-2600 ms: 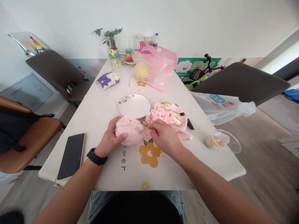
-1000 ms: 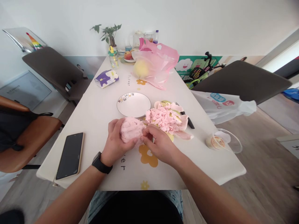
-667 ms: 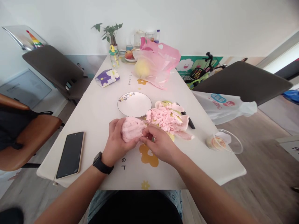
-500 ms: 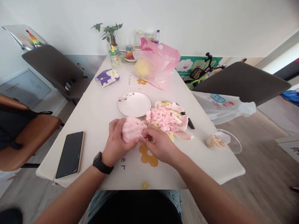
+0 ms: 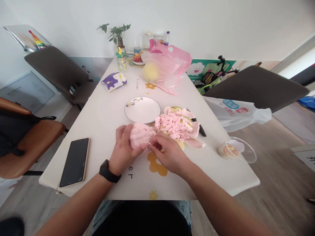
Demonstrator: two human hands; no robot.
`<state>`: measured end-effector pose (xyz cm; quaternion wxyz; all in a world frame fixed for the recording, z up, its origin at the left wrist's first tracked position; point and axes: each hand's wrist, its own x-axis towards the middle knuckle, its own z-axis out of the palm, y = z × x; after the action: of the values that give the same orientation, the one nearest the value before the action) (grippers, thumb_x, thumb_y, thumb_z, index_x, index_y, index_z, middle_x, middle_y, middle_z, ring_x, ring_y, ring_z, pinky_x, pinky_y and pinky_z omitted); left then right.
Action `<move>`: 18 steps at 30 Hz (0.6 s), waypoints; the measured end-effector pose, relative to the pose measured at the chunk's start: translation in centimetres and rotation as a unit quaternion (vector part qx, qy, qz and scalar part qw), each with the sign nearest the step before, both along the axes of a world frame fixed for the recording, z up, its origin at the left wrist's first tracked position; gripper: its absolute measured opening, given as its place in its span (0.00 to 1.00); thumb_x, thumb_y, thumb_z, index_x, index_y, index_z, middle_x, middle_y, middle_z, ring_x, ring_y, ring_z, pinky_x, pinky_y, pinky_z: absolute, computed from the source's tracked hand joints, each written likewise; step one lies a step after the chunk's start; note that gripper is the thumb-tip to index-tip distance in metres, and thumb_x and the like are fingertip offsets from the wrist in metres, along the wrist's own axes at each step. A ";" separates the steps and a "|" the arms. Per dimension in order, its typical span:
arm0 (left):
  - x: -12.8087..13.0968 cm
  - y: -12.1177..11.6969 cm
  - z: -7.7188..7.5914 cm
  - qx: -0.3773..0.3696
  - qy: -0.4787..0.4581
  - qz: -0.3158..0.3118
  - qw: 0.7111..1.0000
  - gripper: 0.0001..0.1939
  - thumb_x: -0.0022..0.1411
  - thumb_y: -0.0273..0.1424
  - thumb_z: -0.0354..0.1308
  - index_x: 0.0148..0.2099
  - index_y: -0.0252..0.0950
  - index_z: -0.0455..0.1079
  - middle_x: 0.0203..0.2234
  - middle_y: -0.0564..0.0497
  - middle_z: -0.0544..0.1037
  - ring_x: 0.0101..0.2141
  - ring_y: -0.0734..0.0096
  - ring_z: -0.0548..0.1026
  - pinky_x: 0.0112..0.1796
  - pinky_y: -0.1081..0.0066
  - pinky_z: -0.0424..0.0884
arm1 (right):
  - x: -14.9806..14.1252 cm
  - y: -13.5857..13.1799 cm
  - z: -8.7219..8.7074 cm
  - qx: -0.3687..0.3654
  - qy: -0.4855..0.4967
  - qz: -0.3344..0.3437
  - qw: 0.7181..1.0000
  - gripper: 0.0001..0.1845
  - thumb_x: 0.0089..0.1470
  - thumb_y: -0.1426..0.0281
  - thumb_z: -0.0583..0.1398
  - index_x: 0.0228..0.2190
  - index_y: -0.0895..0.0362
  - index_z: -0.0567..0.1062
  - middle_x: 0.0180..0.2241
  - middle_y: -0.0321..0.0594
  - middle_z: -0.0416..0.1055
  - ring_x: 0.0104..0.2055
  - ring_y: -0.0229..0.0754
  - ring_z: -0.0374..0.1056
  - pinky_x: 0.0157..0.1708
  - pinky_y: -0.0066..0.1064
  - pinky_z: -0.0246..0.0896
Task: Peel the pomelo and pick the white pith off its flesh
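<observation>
The left hand [image 5: 124,149] cups a pink pomelo [image 5: 141,136] over the tabletop [image 5: 103,111], fingers clamped around its grainy flesh; the right hand [image 5: 169,155] pinches its edge, fingers together. Ragged peel [image 5: 176,124] heaps just beside, near a smooth round plate [image 5: 125,110].

The one head-worn camera looks forward and down along the table [image 5: 98,157] from its near end, above the left hand [image 5: 122,150] and right hand [image 5: 169,155].

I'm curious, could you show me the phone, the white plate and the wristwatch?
the black smartphone [image 5: 74,162]: head view, on its dark screen
the white plate [image 5: 142,110]: head view, on its bare centre
the black wristwatch [image 5: 105,172]: head view, on the watch body
</observation>
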<state>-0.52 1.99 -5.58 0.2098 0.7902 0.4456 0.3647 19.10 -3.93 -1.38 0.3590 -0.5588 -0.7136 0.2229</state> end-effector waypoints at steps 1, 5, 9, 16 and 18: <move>0.0 0.0 0.0 -0.002 0.000 0.000 1.000 0.41 0.60 0.56 0.58 0.66 0.38 0.55 0.56 0.38 0.59 0.59 0.48 0.62 0.57 0.46 0.66 | 0.0 0.0 0.0 0.008 -0.004 0.010 1.000 0.08 0.62 0.71 0.58 0.29 0.53 0.68 0.31 0.37 0.69 0.37 0.42 0.66 0.39 0.35 0.63; -0.1 -0.1 0.0 0.001 0.004 0.001 1.000 0.39 0.62 0.54 0.57 0.67 0.38 0.55 0.57 0.38 0.59 0.60 0.49 0.62 0.58 0.46 0.66 | 0.0 -0.2 -0.1 0.036 -0.018 0.035 0.999 0.09 0.63 0.71 0.57 0.28 0.53 0.67 0.32 0.39 0.70 0.37 0.42 0.66 0.39 0.36 0.63; -0.1 0.0 0.1 0.001 0.003 -0.003 1.000 0.38 0.64 0.55 0.53 0.67 0.38 0.54 0.57 0.38 0.59 0.60 0.49 0.62 0.58 0.46 0.66 | -0.2 -0.5 -0.2 0.023 -0.023 0.012 0.999 0.06 0.62 0.70 0.58 0.31 0.53 0.68 0.34 0.40 0.71 0.38 0.43 0.66 0.40 0.37 0.63; 0.2 -0.4 0.3 -0.007 0.005 0.001 1.000 0.35 0.68 0.51 0.49 0.68 0.37 0.52 0.58 0.37 0.58 0.61 0.50 0.59 0.60 0.45 0.62 | -1.0 -0.5 -0.1 -0.014 -0.005 -0.046 0.999 0.09 0.61 0.69 0.60 0.29 0.53 0.68 0.33 0.39 0.69 0.38 0.44 0.65 0.37 0.36 0.63; 0.3 -0.5 0.3 -0.010 0.006 0.005 1.000 0.35 0.68 0.51 0.50 0.68 0.37 0.52 0.58 0.37 0.57 0.61 0.50 0.59 0.60 0.45 0.62 | -0.9 -0.4 0.0 -0.002 -0.012 -0.025 1.000 0.08 0.62 0.70 0.59 0.29 0.53 0.68 0.33 0.39 0.70 0.37 0.43 0.66 0.38 0.37 0.63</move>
<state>-0.23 1.47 -5.26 0.2135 0.7876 0.4547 0.3568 18.21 -4.38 -1.43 0.3548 -0.5800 -0.7032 0.2080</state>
